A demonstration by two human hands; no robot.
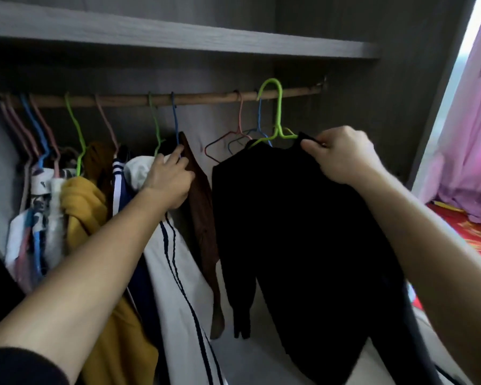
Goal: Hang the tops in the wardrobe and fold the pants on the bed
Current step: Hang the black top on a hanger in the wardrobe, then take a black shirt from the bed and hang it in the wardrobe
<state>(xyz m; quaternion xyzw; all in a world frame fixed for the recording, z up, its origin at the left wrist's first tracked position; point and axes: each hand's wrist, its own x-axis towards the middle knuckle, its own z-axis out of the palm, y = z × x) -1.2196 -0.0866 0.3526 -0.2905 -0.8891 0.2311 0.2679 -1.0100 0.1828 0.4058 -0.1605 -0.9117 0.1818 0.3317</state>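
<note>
Seen from the head camera, a person is hanging a black top (289, 232) below the right end of the wooden rail (161, 99) inside a grey wardrobe. The top is sitting on a green hanger (278, 112) whose hook is rising over the rail; whether it is resting on the wood cannot be told. The right hand (342, 155) is pinching the top's shoulder at the hanger's tip, fingers curled tight on the dark cloth. Below the rail's middle, the left hand (168, 180) is gripping the shoulder of a brown garment (203, 207), fingers curled round it where a blue hanger (175, 118) is coming down from the rail. An empty pink hanger (240, 115) is dangling from the rail between the two hands. Under the rail's left half, a white striped garment (178, 259) and a mustard garment (81, 201) are hanging packed together. A shelf (178, 37) is running just above the rail, and a pink curtain (472, 120) is showing beyond its right end.
</note>
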